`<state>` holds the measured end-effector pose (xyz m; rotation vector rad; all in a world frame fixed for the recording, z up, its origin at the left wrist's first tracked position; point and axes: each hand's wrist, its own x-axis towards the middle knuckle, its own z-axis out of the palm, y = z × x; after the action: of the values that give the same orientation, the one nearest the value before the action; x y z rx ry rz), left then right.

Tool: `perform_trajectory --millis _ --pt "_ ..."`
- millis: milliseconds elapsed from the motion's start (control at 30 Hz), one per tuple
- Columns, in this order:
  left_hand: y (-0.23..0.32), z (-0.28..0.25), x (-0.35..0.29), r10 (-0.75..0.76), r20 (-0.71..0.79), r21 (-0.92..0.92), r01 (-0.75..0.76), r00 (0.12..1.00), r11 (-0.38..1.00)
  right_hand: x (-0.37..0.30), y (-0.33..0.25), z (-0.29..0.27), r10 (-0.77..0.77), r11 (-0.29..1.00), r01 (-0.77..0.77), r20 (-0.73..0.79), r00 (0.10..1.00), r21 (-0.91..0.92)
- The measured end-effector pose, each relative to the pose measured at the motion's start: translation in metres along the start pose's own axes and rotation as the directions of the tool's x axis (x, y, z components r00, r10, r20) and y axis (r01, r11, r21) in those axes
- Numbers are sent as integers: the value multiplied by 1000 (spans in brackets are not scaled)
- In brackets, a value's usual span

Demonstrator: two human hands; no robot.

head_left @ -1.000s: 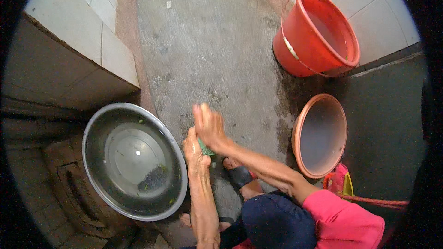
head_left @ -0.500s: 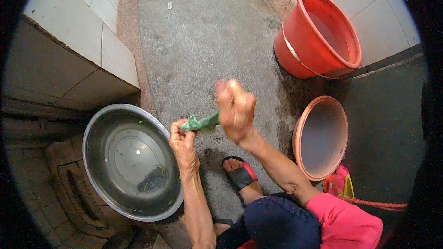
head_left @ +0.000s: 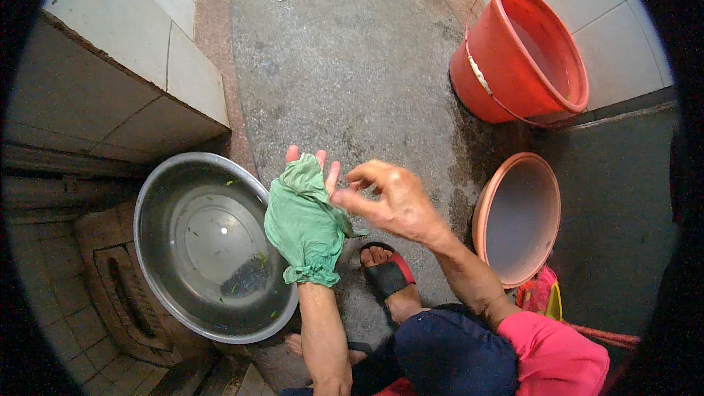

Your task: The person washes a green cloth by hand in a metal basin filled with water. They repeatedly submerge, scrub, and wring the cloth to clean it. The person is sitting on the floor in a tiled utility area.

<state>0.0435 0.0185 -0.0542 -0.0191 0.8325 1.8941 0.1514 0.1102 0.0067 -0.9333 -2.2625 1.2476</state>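
A thin green cloth piece [head_left: 304, 220] with a gathered, frilled edge covers my left hand [head_left: 331, 174] like a loose sleeve. The frill sits at the wrist, and the fingertips poke out past the far end, stretched and apart. Just to the right, my right hand [head_left: 400, 202] is bent with thumb and forefinger curved towards the cloth and a gap between them. Its thumb tip comes close to the left fingers; whether it touches the cloth I cannot tell. Beneath and left of the cloth stands a wide metal basin [head_left: 158, 290] of water, with green bits in it.
At the far right a red bucket [head_left: 480, 84] with a wire handle holds cloudy liquid. Nearer stands an orange-rimmed basin [head_left: 482, 231] of greyish water, beside a pink and yellow object [head_left: 539, 293]. Tiled low walls [head_left: 194, 77] flank the concrete floor [head_left: 337, 51]. My sandalled foot [head_left: 385, 271] is below my hands.
The green cloth was bunched and stretched between both hands; now it is spread over my left hand and wrist. My right hand has come down and turned, its fingers opened from a fist.
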Motion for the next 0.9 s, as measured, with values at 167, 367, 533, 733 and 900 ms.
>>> perform_trajectory --millis 167,367,533,733,900 --pt "-17 -53 31 9 528 -374 223 849 900 1 14 34 131 962 -134 28 991 238" --pt "10 -36 -26 100 242 -278 -30 965 960 24 40 2 278 718 -194 -20 961 668" --pt "24 -26 -27 -31 111 -336 67 993 940 32 46 -8 306 709 -219 -13 952 670" --pt "14 -28 -27 -162 -2 -392 149 987 908 45 18 -21 -153 964 48 -400 903 -261" --pt "4 -8 -22 -124 124 -512 171 984 842 2 -35 -3 -353 838 374 127 927 -398"
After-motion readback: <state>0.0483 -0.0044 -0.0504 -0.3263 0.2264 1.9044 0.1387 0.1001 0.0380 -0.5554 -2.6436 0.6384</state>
